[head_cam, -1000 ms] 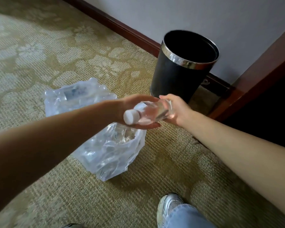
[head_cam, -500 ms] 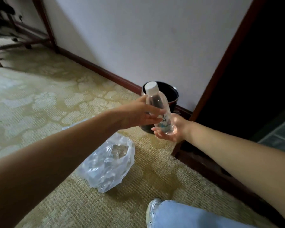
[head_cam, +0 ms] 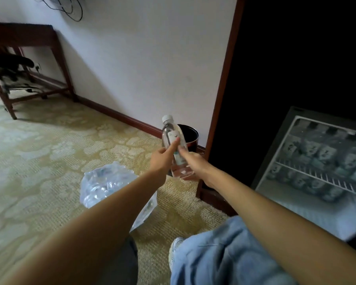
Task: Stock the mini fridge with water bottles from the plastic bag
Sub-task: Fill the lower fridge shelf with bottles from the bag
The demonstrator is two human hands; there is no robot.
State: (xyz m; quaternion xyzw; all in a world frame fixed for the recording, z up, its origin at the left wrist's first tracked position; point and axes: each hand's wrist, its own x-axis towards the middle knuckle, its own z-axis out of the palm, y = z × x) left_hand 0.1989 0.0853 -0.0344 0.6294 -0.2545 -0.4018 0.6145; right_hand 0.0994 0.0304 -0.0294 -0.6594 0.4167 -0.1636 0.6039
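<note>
Head view is showing a patterned carpet spreading over the floor on the left, with a pale wall rising behind it; a red-brown frame is edging a dark recess on the right. Low in that recess the fridge is standing open and lit; rows of bottles are lying blurred on its wire shelf and below it. A wooden desk is standing against the wall at far left, with a dark chair sitting under it. Jeans are filling the bottom edge between the two forearms. The bag, clear and crumpled, is lying on the carpet just under the left forearm, partly hidden by it; what is in it is too blurred to tell. A black bin is standing by the wall beside the frame, partly behind the hands. The left hand and the right hand are meeting in front of the bin, both holding one bottle; the left is gripping its middle with the forefinger lying along the label, and the right is cupping its lower part. The bottle is being held in the air, almost upright, tilting slightly left, between bag and fridge and touching neither. A pale shoe is peeking out beside the jeans; a white cap is sitting on the bottle.
</note>
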